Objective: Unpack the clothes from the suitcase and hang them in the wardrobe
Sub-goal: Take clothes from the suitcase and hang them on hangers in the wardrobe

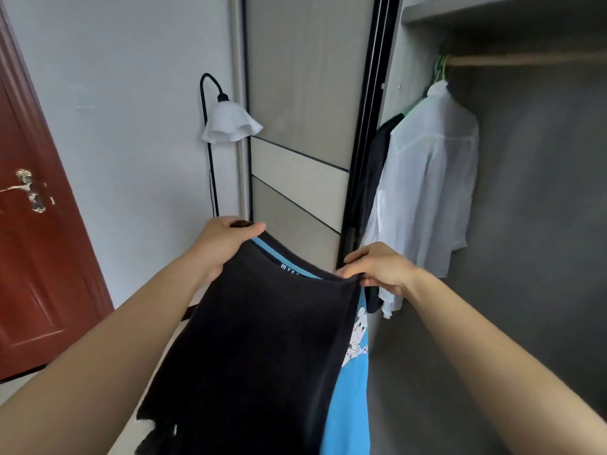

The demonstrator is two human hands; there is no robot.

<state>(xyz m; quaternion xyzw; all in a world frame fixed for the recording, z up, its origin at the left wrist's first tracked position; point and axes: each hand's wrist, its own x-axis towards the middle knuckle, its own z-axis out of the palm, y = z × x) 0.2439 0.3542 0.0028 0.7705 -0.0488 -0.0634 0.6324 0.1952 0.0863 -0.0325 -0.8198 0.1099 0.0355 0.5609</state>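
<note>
Two bare forearms reach forward from the bottom corners, and between them hangs a black garment [256, 339] of soft, matte knit that falls in loose folds to a ragged lower edge. The left hand [223, 247] is closed over its upper left corner, thumb on top and fingers curled behind the cloth; the right hand [377, 267] pinches the upper right corner between thumb and fingertips, so the top hem is drawn into a shallow sag between them. Inside that hem shows a band with small pale lettering, too small to read. A bright blue T-shirt [351, 389] with a white cartoon print lies against the far side of the black cloth, showing along the neckline and down the right edge. Beyond the hands stands the wardrobe, its pale wood-grain sliding door [302, 93] split by thin dark lines and framed in black. To the right the open compartment is grey inside, with a wooden rail [525, 59] under a shelf. From the rail, on green hangers [441, 68], hang a thin, slightly sheer white shirt [433, 178] and, just left of it, a dark garment [377, 165]. Left of the door, a black-stemmed floor lamp [226, 123] with a ruffled white shade stands against a pale wall, and a red-brown panelled door [39, 257] with a metal handle fills the left edge.
</note>
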